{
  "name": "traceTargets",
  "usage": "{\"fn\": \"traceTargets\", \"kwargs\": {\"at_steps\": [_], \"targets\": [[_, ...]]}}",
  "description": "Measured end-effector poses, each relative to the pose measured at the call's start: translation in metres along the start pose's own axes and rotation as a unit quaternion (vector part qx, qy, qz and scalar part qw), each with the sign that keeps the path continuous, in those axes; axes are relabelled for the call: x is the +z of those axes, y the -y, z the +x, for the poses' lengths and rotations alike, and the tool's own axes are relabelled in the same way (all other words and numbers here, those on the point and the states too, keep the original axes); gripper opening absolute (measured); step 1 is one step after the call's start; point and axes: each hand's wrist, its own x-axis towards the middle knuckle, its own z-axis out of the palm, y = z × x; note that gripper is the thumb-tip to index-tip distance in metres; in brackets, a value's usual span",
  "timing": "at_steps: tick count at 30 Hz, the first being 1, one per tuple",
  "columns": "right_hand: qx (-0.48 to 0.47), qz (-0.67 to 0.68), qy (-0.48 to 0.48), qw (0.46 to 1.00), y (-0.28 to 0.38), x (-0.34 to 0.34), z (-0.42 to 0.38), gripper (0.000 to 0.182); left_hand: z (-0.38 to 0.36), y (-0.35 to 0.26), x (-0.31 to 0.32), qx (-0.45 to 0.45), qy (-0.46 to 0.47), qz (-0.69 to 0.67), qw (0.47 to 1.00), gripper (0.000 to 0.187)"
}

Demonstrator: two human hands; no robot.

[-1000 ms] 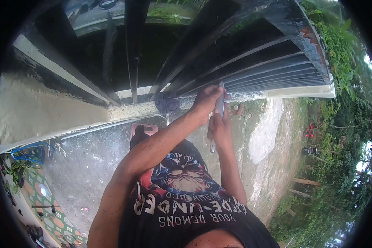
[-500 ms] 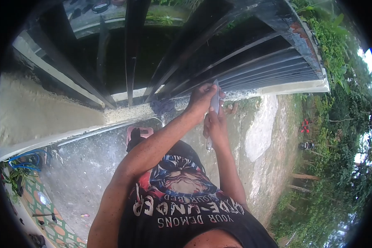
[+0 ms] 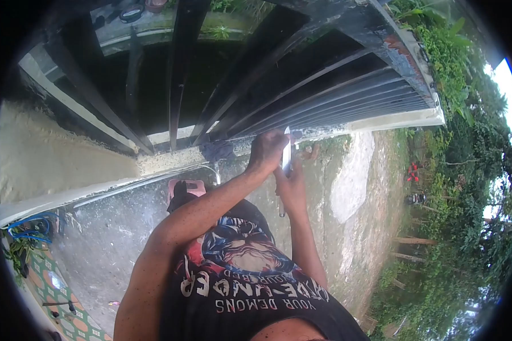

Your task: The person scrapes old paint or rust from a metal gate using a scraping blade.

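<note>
A knife with a pale, pointed blade stands nearly upright in front of me, its tip beside the ledge under the black metal bars. My right hand is closed round its handle, and the handle's end sticks out below the fist. Against the upper blade, my left hand is closed, its fingers pinching near the tip; its fingertips are partly hidden. Just left of that hand, a dark cloth lies on the ledge.
Black metal bars rise from the ledge ahead. A pink stool is below it to the left, near my dark-clothed legs. A coiled blue hose lies at far left. Trees and plants line the right side.
Both hands and the knife have shifted slightly left and down in view, along with the whole scene. The left fingers sit closer over the upper blade, which now catches brighter light.
</note>
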Motion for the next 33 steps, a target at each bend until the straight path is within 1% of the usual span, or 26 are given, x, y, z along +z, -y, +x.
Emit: {"fn": "traceTargets", "kwargs": {"at_steps": [1, 2, 3, 4, 5, 7, 8, 10, 11, 12, 14, 16, 17, 18, 20, 22, 23, 25, 28, 29, 30, 32, 33], "targets": [[-0.004, -0.062, -0.025, 0.998, 0.009, -0.001, -0.004, 0.031, -0.005, -0.011, 0.001, -0.001, 0.004, 0.000, 1.000, 0.039], [0.008, -0.004, -0.010, 1.000, 0.018, -0.001, -0.007, 0.029, -0.011, -0.021, 0.001, -0.025, 0.031, -0.079, 0.996, 0.041], [0.009, -0.002, -0.013, 1.000, 0.023, -0.001, -0.008, 0.029, -0.016, -0.031, 0.001, -0.050, 0.058, -0.157, 0.985, 0.043], [0.021, 0.041, 0.022, 0.999, 0.027, -0.001, -0.009, 0.030, -0.018, -0.032, 0.000, -0.088, 0.092, -0.229, 0.965, 0.048], [0.033, 0.085, 0.057, 0.994, 0.031, -0.001, -0.009, 0.031, -0.019, -0.033, -0.003, -0.090, 0.094, -0.228, 0.965, 0.048], [0.047, 0.096, 0.049, 0.993, 0.037, 0.005, -0.008, 0.034, -0.018, -0.035, -0.008, -0.122, 0.130, -0.264, 0.948, 0.051], [0.040, 0.094, 0.047, 0.994, 0.038, 0.007, -0.006, 0.032, -0.018, -0.036, -0.008, -0.110, 0.132, -0.299, 0.939, 0.050], [0.034, 0.093, 0.047, 0.994, 0.042, 0.011, -0.002, 0.032, -0.017, -0.041, -0.009, -0.110, 0.132, -0.316, 0.933, 0.049], [0.037, 0.112, 0.037, 0.992, 0.044, 0.013, -0.001, 0.035, -0.016, -0.044, -0.009, -0.110, 0.133, -0.333, 0.927, 0.049], [0.040, 0.131, 0.028, 0.990, 0.046, 0.015, 0.001, 0.039, -0.014, -0.047, -0.011, -0.110, 0.131, -0.333, 0.927, 0.049], [0.044, 0.128, 0.017, 0.991, 0.040, 0.016, 0.009, 0.042, -0.011, -0.052, -0.014, -0.133, 0.140, -0.332, 0.923, 0.048], [0.041, 0.123, -0.011, 0.991, 0.040, 0.018, 0.012, 0.047, -0.004, -0.046, -0.010, -0.126, 0.140, -0.339, 0.922, 0.047], [0.039, 0.122, -0.009, 0.992, 0.041, 0.019, 0.013, 0.047, 0.000, -0.044, -0.006, -0.119, 0.143, -0.344, 0.920, 0.046], [0.031, 0.110, -0.021, 0.993, 0.042, 0.019, 0.014, 0.049, 0.002, -0.043, -0.003, -0.116, 0.138, -0.361, 0.915, 0.041], [0.024, 0.098, -0.035, 0.994, 0.040, 0.018, 0.015, 0.052, 0.006, -0.039, 0.000, -0.118, 0.139, -0.374, 0.910, 0.040], [-0.020, 0.008, -0.041, 0.999, 0.036, 0.018, 0.017, 0.059, 0.006, -0.038, 0.001, -0.122, 0.138, -0.384, 0.905, 0.038], [-0.020, 0.008, -0.040, 0.999, 0.036, 0.021, 0.015, 0.059, 0.005, -0.038, 0.001, -0.113, 0.138, -0.375, 0.909, 0.038], [-0.056, 0.000, -0.063, 0.996, 0.040, 0.029, 0.012, 0.061, 0.003, -0.044, 0.001, -0.103, 0.135, -0.368, 0.914, 0.037], [-0.062, 0.029, -0.032, 0.997, 0.048, 0.025, 0.013, 0.061, 0.001, -0.045, 0.004, -0.090, 0.154, -0.347, 0.921, 0.037], [-0.061, 0.031, -0.035, 0.997, 0.043, 0.025, 0.014, 0.061, 0.002, -0.045, 0.004, -0.096, 0.124, -0.340, 0.927, 0.037], [-0.074, 0.003, -0.044, 0.996, 0.033, 0.026, 0.018, 0.060, 0.004, -0.045, 0.004, -0.098, 0.093, -0.333, 0.933, 0.037], [-0.099, -0.053, -0.058, 0.992, 0.019, 0.028, 0.025, 0.058, 0.003, -0.042, 0.004, -0.081, 0.110, -0.327, 0.935, 0.036], [-0.102, -0.054, -0.055, 0.992, 0.023, 0.028, 0.025, 0.058, 0.001, -0.044, 0.004, -0.065, 0.124, -0.322, 0.936, 0.036]]}}
